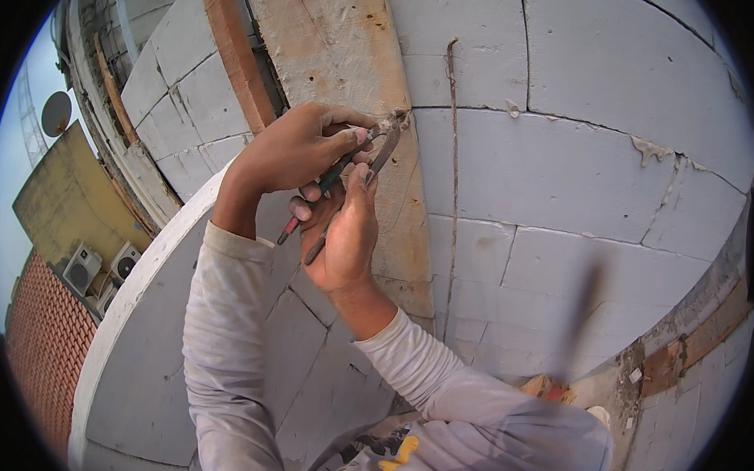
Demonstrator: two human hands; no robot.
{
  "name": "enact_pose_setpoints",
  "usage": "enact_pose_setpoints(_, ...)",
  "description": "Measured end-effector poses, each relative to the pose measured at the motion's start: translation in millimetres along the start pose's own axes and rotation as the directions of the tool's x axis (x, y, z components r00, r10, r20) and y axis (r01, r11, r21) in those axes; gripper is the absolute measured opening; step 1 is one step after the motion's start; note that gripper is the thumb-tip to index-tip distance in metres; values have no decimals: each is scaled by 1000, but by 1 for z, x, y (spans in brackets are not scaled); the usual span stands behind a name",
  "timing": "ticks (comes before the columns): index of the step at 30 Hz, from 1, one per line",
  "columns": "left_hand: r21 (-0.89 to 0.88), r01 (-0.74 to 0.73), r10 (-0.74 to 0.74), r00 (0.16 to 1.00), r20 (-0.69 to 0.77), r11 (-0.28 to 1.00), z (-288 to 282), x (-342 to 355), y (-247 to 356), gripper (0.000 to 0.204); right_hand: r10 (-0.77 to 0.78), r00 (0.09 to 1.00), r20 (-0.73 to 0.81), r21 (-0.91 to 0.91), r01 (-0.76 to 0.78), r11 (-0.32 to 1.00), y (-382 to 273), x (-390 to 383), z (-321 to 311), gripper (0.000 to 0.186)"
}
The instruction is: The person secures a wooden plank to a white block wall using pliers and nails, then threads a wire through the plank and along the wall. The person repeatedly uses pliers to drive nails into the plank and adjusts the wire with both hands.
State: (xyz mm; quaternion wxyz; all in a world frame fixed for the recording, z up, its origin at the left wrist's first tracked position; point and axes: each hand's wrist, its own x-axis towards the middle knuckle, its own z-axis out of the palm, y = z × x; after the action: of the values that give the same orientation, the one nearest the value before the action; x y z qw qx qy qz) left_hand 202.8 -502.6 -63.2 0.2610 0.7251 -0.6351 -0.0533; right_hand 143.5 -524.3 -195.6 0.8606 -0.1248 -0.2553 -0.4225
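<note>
My right hand (348,234), palm up, is closed around a two-handled metal tool that looks like pliers (289,231). One handle is dark green with a red end, and the other is bare and dark. My left hand (293,145) comes in from above, thumb and fingers pinched together by the tool's upper part; what they hold is hidden. A dark, thick metal piece (386,149) slants beside the fingertips, up to a broken spot at the edge of a pale, stained board (338,56). Whether it belongs to the tool I cannot tell.
Grey block wall (545,175) fills the right side, with a thin rusty rod (453,172) upright against it. A brown timber (236,52) leans left of the board. A curved white ledge (125,310) runs at left. A blurred dark stick (584,317) stands at lower right.
</note>
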Motion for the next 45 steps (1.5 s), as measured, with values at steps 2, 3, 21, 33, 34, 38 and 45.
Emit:
enact_pose_setpoints(2, 30, 27, -27, 1000, -7, 999, 5, -4, 4, 44, 36, 998, -48, 64, -33, 997, -12, -3, 7, 37)
enact_pose_setpoints(3, 16, 27, -27, 1000, -5, 1000, 12, -6, 1, 44, 96, 995, -42, 43, -94, 995, -23, -7, 1, 36)
enact_pose_setpoints(21, -41, -55, 38, 938, -345, 998, 126, 15, -27, 49, 558, 828, -51, -509, -502, 699, -123, 16, -127, 35)
enact_pose_setpoints(33, 200, 77, 22, 893, -449, 977, 149, 36, -32, 57, -357, 894, 270, -944, 172, -282, -72, -5, -162, 39)
enact_pose_setpoints(34, 205, 63, 44, 878, -478, 977, 151, 37, -31, 59, -391, 850, 354, -890, 177, -421, -70, -5, -165, 39)
enact_pose_setpoints(38, 311, 58, 111, 861, -497, 949, 152, 29, -29, 63, -318, 909, 269, -878, 97, -468, -87, -12, -137, 35)
enact_pose_setpoints(45, 215, 37, 76, 867, -493, 976, 153, 33, -36, 61, -376, 749, 545, -770, 270, -578, -85, -9, -131, 33)
